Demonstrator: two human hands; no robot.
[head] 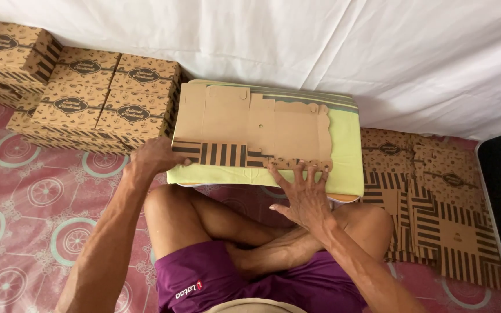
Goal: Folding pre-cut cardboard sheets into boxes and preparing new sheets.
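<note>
A person sits cross-legged on a pink patterned floor mat (24,214), seen from above; purple shorts (250,278) fill the lower middle of the frame. In the centre, a flat unfolded cardboard box blank (250,124), plain brown with a striped flap along its near edge, lies on a pale green cushion (346,156) that rests across the knees.

The left hand (155,156), left of centre, grips the blank's near left corner, its fingers curled around the striped flap; the fingertips are hidden beneath the card. The right hand (302,194), just right of centre, lies flat with its fingers (309,174) spread apart, the tips pressing on the scalloped near edge of the blank.

In the upper left, a stack of folded brown boxes (97,95) with dark oval labels stands beside the cushion; its far left end is cut off by the frame. At the right, a pile of flat printed blanks (436,203) lies on the floor, partly hidden behind the right knee. A white sheet (320,40) covers the whole top of the frame. The cushion's underside cannot be made out.
</note>
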